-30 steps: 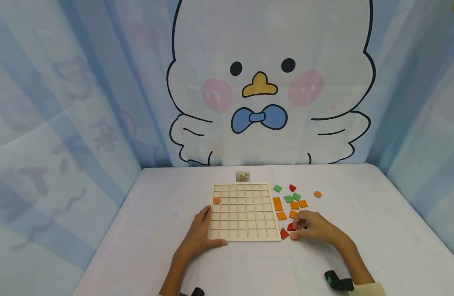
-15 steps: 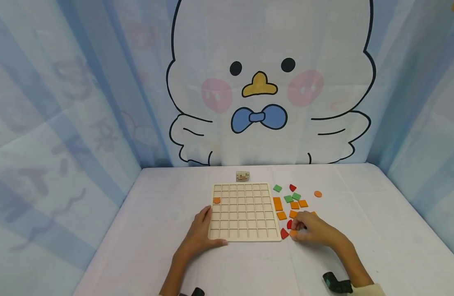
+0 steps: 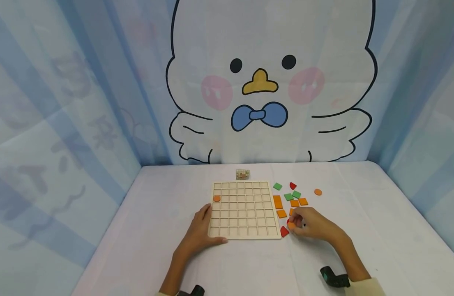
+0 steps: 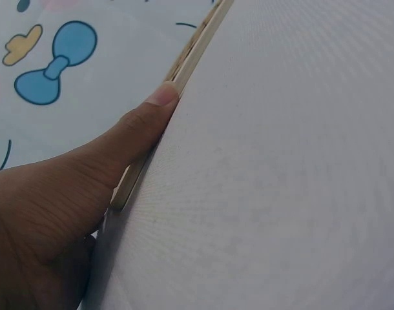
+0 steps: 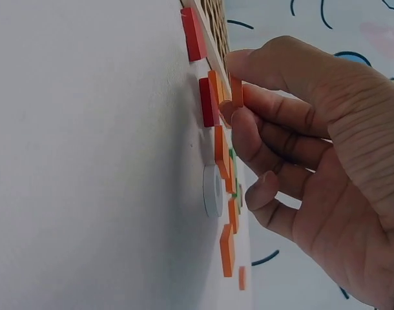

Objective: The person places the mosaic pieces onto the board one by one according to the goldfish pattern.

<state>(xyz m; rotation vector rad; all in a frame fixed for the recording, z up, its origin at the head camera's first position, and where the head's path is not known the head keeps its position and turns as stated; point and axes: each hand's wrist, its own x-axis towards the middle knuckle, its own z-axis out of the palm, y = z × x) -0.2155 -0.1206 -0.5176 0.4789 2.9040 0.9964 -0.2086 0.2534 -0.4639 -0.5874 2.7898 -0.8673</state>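
My left hand (image 3: pixel 198 232) rests at the near left corner of a pale wooden grid board (image 3: pixel 245 210). Its straight thumb presses the front edge, also in the left wrist view, and its fingers lie along the left side. Between the thumb and fingers of my right hand (image 3: pixel 314 224) is a round orange piece (image 5: pixel 237 92), lifted off the table beside the board's right edge. Red pieces (image 3: pixel 284 232) (image 5: pixel 208 102) lie close by, one partly covered by the hand. Another orange disc (image 3: pixel 217 198) sits in a left-column cell of the board.
Orange squares (image 3: pixel 282 213), an orange rectangle (image 3: pixel 277 202), green diamonds (image 3: pixel 288 197) and a red piece (image 3: pixel 293 186) lie right of the board. An orange disc (image 3: pixel 318 192) lies farther right. A white disc (image 5: pixel 213 190) shows under the right hand. A small patterned block (image 3: pixel 243 174) stands behind the board.
The right hand has taken the orange disc beside the red pieces and raised it slightly off the table. The left hand and the board have stayed in place.
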